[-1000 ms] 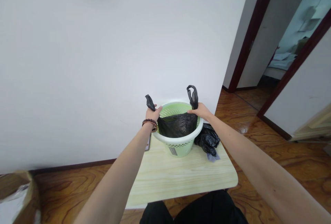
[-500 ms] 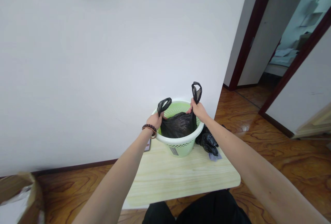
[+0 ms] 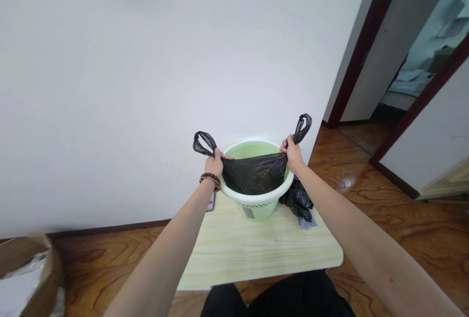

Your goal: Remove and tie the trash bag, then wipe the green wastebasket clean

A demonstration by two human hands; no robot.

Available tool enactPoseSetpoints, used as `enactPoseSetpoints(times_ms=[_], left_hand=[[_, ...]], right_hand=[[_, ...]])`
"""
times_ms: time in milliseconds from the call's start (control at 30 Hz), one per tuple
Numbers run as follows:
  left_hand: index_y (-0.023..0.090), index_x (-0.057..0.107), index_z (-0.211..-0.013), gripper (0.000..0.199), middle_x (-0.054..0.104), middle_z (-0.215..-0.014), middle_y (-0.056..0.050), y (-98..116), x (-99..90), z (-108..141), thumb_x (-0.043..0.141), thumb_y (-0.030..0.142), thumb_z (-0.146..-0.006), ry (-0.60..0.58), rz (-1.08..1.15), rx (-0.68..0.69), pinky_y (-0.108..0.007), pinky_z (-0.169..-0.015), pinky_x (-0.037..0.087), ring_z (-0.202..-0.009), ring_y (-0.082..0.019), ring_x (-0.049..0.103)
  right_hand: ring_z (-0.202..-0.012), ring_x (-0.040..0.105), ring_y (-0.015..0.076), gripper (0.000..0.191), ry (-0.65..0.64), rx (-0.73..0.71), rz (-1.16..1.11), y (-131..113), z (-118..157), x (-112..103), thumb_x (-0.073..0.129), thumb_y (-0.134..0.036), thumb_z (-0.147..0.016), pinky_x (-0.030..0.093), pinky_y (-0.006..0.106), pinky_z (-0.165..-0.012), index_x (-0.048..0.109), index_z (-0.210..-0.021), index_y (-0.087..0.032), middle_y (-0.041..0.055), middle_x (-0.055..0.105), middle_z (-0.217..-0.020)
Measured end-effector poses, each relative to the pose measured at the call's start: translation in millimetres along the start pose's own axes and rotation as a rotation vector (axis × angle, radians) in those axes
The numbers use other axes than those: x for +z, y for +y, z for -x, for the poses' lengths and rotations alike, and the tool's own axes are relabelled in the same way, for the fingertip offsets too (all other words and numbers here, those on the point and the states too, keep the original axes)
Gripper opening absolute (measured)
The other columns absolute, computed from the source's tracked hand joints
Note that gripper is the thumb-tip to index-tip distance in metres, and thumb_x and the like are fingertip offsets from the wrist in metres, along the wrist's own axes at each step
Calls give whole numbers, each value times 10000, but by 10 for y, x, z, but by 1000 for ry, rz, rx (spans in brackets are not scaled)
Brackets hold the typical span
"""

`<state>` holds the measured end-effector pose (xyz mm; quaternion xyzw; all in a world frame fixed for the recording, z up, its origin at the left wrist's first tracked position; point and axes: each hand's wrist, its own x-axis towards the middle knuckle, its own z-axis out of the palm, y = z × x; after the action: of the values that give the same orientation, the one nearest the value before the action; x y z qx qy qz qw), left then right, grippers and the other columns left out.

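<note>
A black plastic bag (image 3: 254, 174) is stretched taut between my two hands, its body hanging into a pale green plastic basket (image 3: 261, 212) with a perforated wall. My left hand (image 3: 215, 163), with a beaded bracelet at the wrist, is closed around the bag below its left handle loop, over the basket's left rim. At the right rim my right hand (image 3: 293, 154) grips the bag below the other loop. Both loops stick up past the fists. What lies at the bottom of the basket is hidden by the bag.
The basket stands on a light wooden table (image 3: 256, 258) against a white wall. Beside it on the right lie crumpled black bags (image 3: 298, 200). A flat object (image 3: 211, 202) peeks out at its left. An open cardboard box (image 3: 51, 270) sits on the floor at lower left.
My hands have moved apart, the left one leftward and the right one rightward. Between them the bag's edge has gone from slack to taut, and the handle loops have tilted outward.
</note>
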<state>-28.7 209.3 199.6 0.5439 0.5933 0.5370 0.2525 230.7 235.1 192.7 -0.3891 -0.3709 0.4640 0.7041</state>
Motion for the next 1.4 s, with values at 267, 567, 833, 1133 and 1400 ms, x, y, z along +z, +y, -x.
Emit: enactPoseSetpoints(times_ms=[267, 567, 833, 1133, 1400], left_hand=[[175, 605, -595, 641, 672, -653, -125, 105, 82, -194, 206, 610, -843, 19, -82, 0, -342, -772, 434, -735, -241, 604], [169, 726, -764, 725, 694, -820, -149, 254, -77, -107, 145, 593, -853, -73, -428, 187, -364, -789, 437, -851, -290, 625], [173, 728, -901, 671, 692, -982, -82, -99, -43, 270, 193, 576, -866, -93, -191, 144, -340, -936, 399, -1015, -242, 586], [185, 736, -790, 694, 706, -890, -85, -20, 138, 215, 169, 577, -868, -150, -230, 127, -325, -883, 415, -932, -246, 609], [169, 666, -577, 652, 697, -734, -131, 332, 247, -85, 236, 580, -845, -96, -177, 78, -375, -804, 429, -778, -267, 625]], right_hand=[[-370, 343, 76, 475, 90, 43, 120, -179, -80, 169, 387, -627, -817, 296, 203, -386, 346, -565, -226, -79, 348, -425], [-537, 554, 159, 492, 179, -103, 703, -416, -121, -6, 355, -577, -849, 381, 254, -526, 513, -569, -204, 50, 601, -564], [-791, 638, 273, 579, 236, -58, 959, 67, 155, -326, 260, -540, -875, 438, 299, -658, 659, -790, -129, 160, 677, -761], [-911, 622, 286, 533, 235, -49, 1102, -64, 32, -432, 299, -481, -893, 441, 312, -744, 656, -965, -91, 196, 668, -919], [-582, 595, 169, 548, 98, -67, 616, -523, -84, -61, 323, -639, -832, 434, 253, -560, 507, -555, -203, 78, 667, -602]])
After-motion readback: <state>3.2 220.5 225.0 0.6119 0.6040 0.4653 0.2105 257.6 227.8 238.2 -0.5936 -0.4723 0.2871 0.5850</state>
